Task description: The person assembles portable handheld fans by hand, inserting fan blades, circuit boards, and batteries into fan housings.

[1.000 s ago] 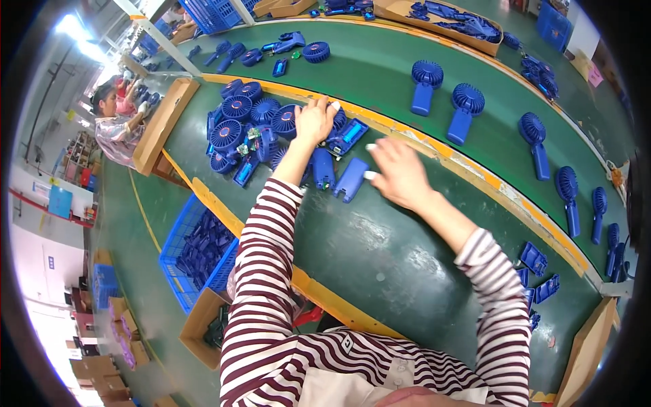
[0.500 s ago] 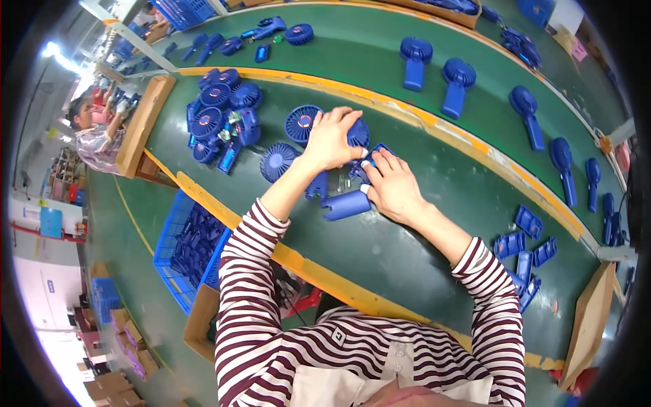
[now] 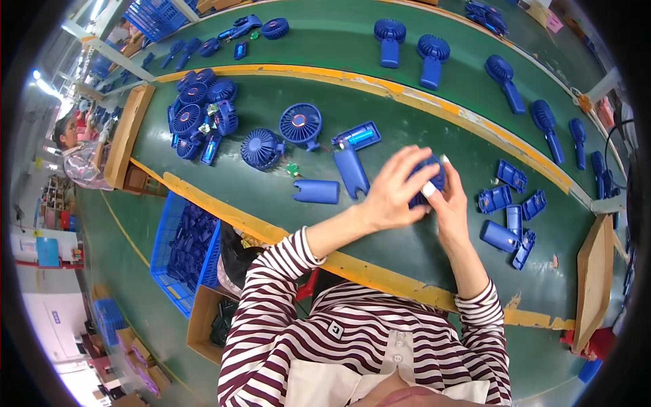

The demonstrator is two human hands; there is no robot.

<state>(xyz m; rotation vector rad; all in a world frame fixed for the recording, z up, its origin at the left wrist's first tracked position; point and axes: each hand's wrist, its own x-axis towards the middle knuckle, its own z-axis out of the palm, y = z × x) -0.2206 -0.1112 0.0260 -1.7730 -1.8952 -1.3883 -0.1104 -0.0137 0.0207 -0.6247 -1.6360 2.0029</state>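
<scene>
Both my hands are closed round a blue fan head [image 3: 435, 178], to the right of the parts on the bench. My left hand [image 3: 397, 193] covers its left side with bent fingers, while my right hand [image 3: 452, 209] grips the other side; much of the fan head is hidden. Left of my hands lie a handle shell holding a blue battery [image 3: 358, 136], a slanted handle shell [image 3: 350, 171] and a flat-lying one [image 3: 317, 191]. Beyond them are a round fan head [image 3: 300, 124], a second fan head [image 3: 262, 148] and a small green circuit board [image 3: 292, 169].
A pile of fan heads [image 3: 186, 119] occupies the bench's left; several loose handle shells [image 3: 500, 235] lie right. Assembled handheld fans [image 3: 432, 61] rest on the green belt beyond a yellow edge. A blue crate [image 3: 183, 251] of parts stands lower left. A co-worker [image 3: 85, 159] sits far left.
Both hands have moved right, away from the cluster of parts, and now hold a fan head together. Handle shells they had partly covered lie exposed, and the view has shifted slightly.
</scene>
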